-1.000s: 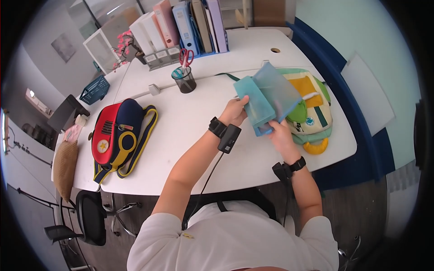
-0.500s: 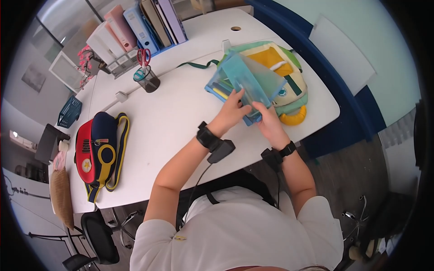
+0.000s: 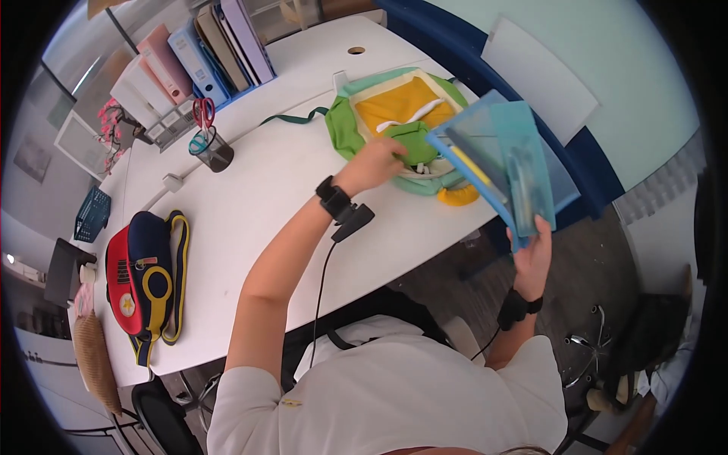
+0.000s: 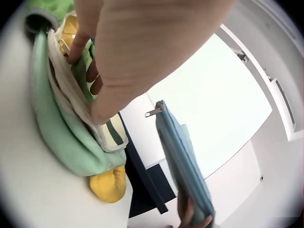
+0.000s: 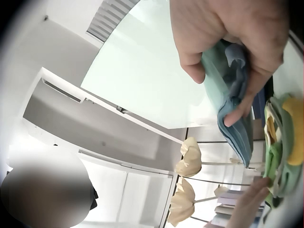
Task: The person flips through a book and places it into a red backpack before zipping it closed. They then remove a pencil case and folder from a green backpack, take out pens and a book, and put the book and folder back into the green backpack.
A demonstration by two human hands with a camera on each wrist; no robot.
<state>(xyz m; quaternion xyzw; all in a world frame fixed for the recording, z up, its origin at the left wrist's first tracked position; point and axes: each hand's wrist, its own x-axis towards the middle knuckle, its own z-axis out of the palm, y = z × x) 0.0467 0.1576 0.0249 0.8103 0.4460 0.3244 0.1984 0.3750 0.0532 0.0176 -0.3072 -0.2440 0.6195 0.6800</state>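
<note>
The pouch [image 3: 523, 163] has just swung off the bag [image 3: 398, 102] and out to the right: a moment ago both hands met on it over the bag, and now the right hand [image 3: 533, 258] alone holds it up beyond the table's [image 3: 250, 189] right edge. That hand pinches its near end, thumb and fingers on opposite faces, while the pouch tilts with its far end toward the bag; a yellow strip [image 3: 470, 164] shows through the clear side, and a zip pull [image 4: 153, 112] sticks out at its free end. The left hand [image 3: 371, 163] has let go of the pouch and gone to the bag, which lies at the right of the table with its yellow loop [image 3: 457, 196] at the near edge. Its fingers bend in at the bag's unzipped opening, by the green cloth [image 3: 413, 144]; whether they pinch that cloth or merely touch it, I cannot tell. To judge by this, the work has passed from handling the pouch to handling the bag's mouth, with the pouch kept ready but clear of it.
</note>
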